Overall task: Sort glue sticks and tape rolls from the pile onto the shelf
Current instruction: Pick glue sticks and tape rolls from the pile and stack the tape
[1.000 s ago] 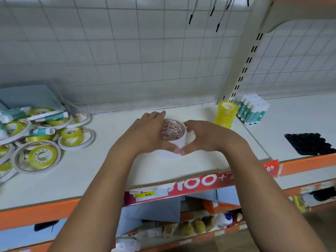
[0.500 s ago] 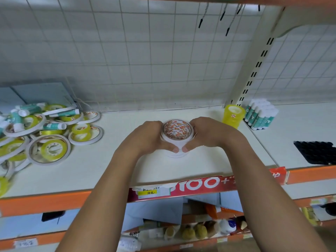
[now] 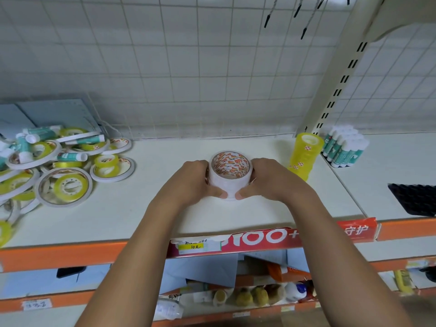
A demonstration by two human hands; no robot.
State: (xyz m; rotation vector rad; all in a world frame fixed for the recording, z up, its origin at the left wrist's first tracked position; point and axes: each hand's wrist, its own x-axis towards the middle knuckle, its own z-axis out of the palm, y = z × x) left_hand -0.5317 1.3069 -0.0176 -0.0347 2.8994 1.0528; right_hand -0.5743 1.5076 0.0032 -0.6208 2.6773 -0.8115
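Tape stack (image 3: 230, 178): white rolls, printed core facing up, standing on the shelf (image 3: 141, 208) about mid-way along it.
Left hand (image 3: 195, 180): fingers curled round the stack's left flank, thumb pressed on the near face.
Right hand (image 3: 271, 179): mirrors it on the right flank, thumb almost meeting the other.
Change: a second ago the left fingers lay partly over the rim. Now the top is fully exposed and the stack sits in much the same spot.
Reading: squaring the rolls, not carrying them (release not yet made).
Right of stack: yellow tape column (image 3: 305, 155), near but apart; past the upright post (image 3: 337, 79), glue sticks (image 3: 344, 147) standing in a block; black tray (image 3: 415, 199) further out.
Left: pile (image 3: 54, 166), rolls and glue sticks mixed, well apart; much left to sort.
Obstruction: none seen between stack and yellow column.
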